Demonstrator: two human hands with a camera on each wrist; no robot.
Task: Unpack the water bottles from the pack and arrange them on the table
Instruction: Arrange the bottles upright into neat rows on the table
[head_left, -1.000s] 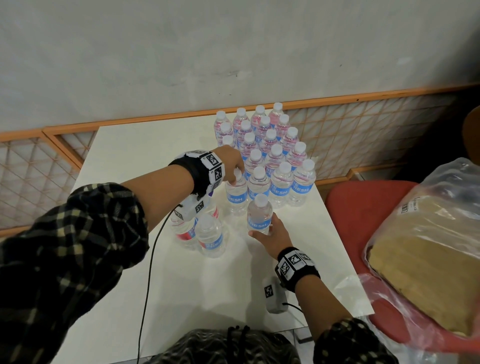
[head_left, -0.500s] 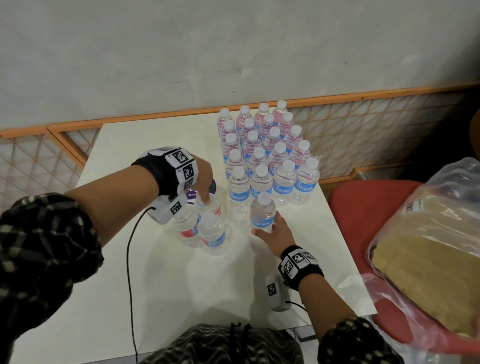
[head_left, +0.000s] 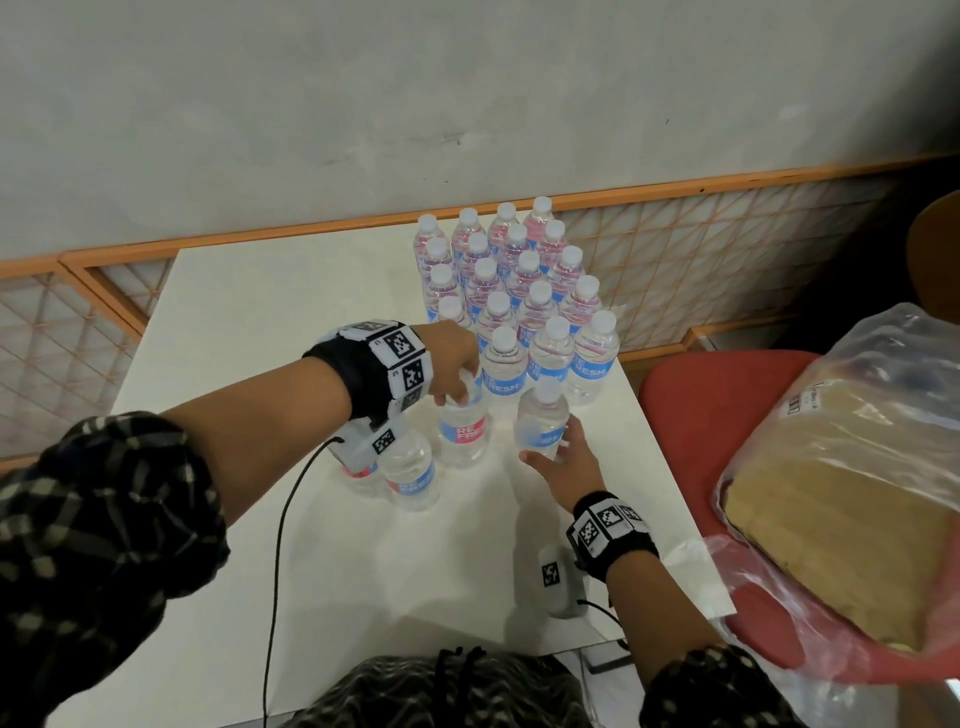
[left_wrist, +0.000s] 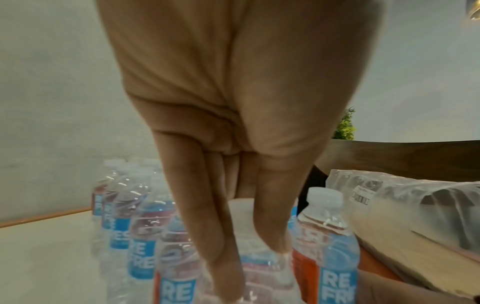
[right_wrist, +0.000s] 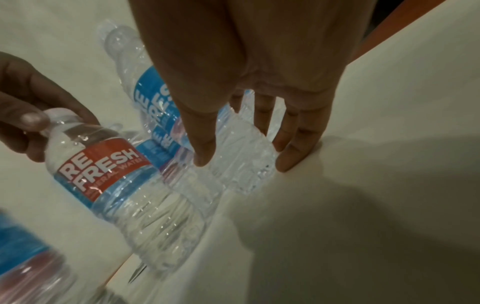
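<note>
Several water bottles stand in tight rows at the back right of the white table. My left hand grips the cap and neck of a bottle with a red and blue label just in front of the rows; the same bottle shows in the right wrist view. My right hand holds the lower body of another bottle, thumb on one side and fingers on the other, fingertips down on the table. Two more loose bottles stand under my left wrist, one mostly hidden.
A red chair stands right of the table and carries the opened plastic pack wrap with a cardboard base. A black cable runs across the table's front. An orange lattice rail lines the wall behind.
My left hand left the front row, came back to the loose bottles and took one by its top, now nearer the rows. The right hand's bottle slid slightly toward the rows.
</note>
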